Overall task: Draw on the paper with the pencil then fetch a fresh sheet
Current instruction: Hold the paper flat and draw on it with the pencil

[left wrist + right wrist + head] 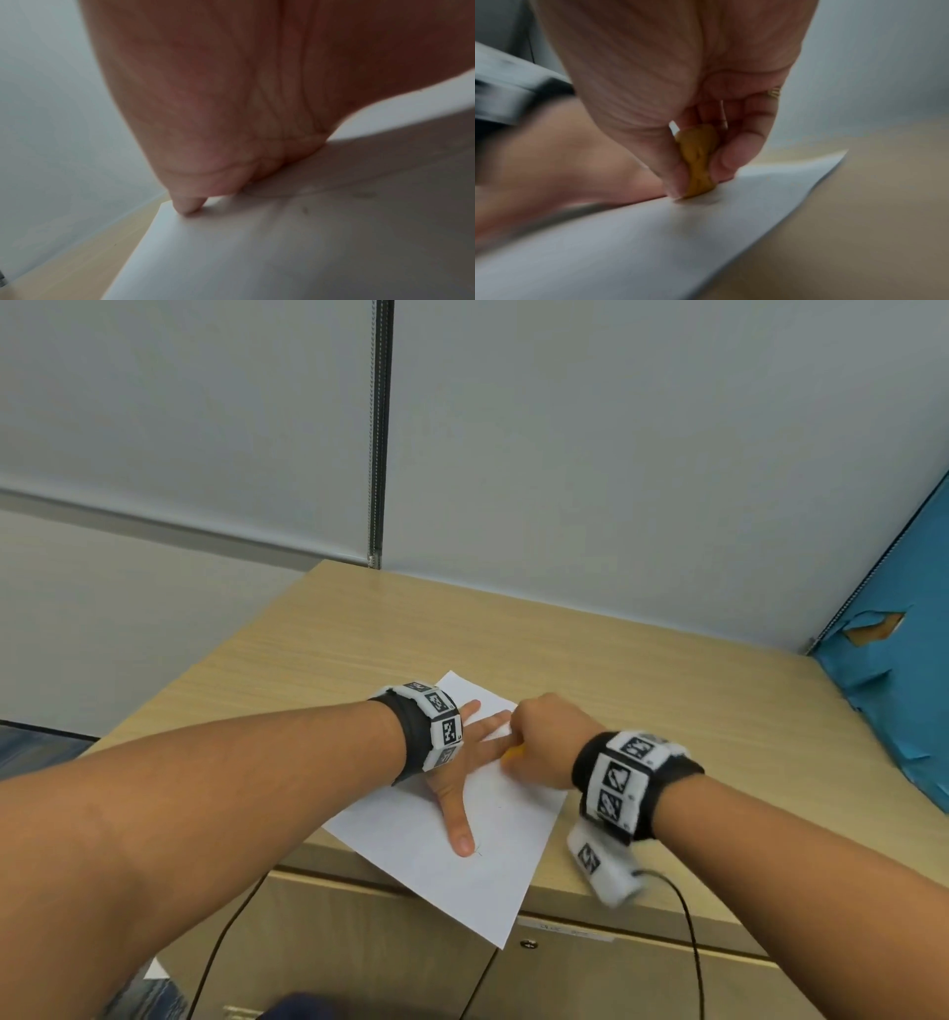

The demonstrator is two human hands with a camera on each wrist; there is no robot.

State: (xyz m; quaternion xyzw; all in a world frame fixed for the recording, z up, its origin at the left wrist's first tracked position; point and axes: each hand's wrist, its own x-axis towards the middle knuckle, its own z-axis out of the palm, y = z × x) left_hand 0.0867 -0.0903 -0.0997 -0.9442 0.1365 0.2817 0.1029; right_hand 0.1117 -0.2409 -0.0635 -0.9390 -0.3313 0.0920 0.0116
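A white sheet of paper (436, 865) lies slanted on the wooden cabinet top (667, 701), its near corner hanging over the front edge. My left hand (462, 762) lies flat on the sheet with fingers spread and thumb pointing toward me; in the left wrist view this hand (205, 101) presses the paper (257, 253). My right hand (544, 742) is curled just right of the left fingers. It pinches a small yellow-brown eraser-like lump (698, 162) between thumb and fingers, its lower end touching the paper (654, 243). No pencil shows. A faint mark (478, 852) sits by the left thumb.
A blue torn board (914, 660) leans at the right end of the top. Grey wall panels (616, 454) rise behind. Cabinet doors (616, 983) lie below the front edge, and black cables (688, 916) hang from my wrists. Bare wood extends behind and right of the sheet.
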